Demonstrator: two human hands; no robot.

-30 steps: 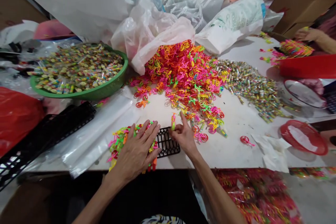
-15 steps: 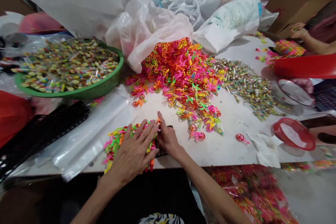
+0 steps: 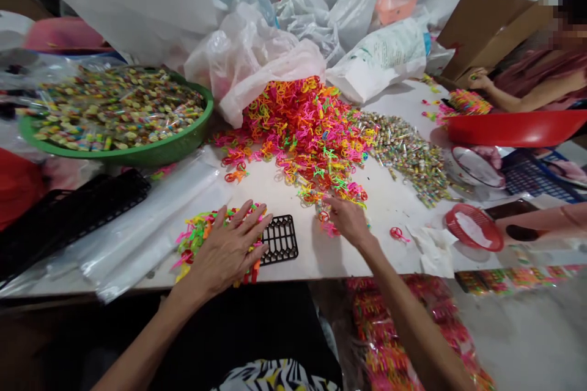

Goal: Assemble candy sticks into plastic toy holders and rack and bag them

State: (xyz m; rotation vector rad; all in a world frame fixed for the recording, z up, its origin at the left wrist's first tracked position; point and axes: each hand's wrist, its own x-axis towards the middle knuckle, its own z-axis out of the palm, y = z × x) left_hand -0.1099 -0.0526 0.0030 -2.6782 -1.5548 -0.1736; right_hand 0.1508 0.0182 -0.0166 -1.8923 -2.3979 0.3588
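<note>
On the far left of the white tabletop (image 3: 316, 263) stands a green round basket (image 3: 137, 156), full of small candy tubes in clear wrappers. At 6 o'clock from it lies a long black plastic grid (image 3: 87, 208), and beside that are flat clear plastic sheets (image 3: 151, 232).

The left hand (image 3: 224, 250) lies palm down on a small pile of neon plastic pieces (image 3: 197, 235). Its grip is wide, with the fingers spread, and it presses on the pile and does not close around it. At 3 o'clock from this hand, just beside it, lies a small black plastic grid (image 3: 279, 239).

The right hand (image 3: 348, 220) reaches to the lower edge of a big heap of neon plastic pieces (image 3: 298, 134). Its grip is narrow, the fingertips (image 3: 331, 200) are drawn together and touch the pieces there, but I cannot tell if they hold one. The heap spreads from 9 to 12 o'clock of this hand, and loose candy tubes (image 3: 408, 162) lie at 1 o'clock.

Further right, a red plastic basket (image 3: 474, 227) lies at 3 o'clock. Past a red tub (image 3: 513, 128), a co-worker's hand (image 3: 479, 79) rests near another small pile of neon pieces (image 3: 465, 102).
</note>
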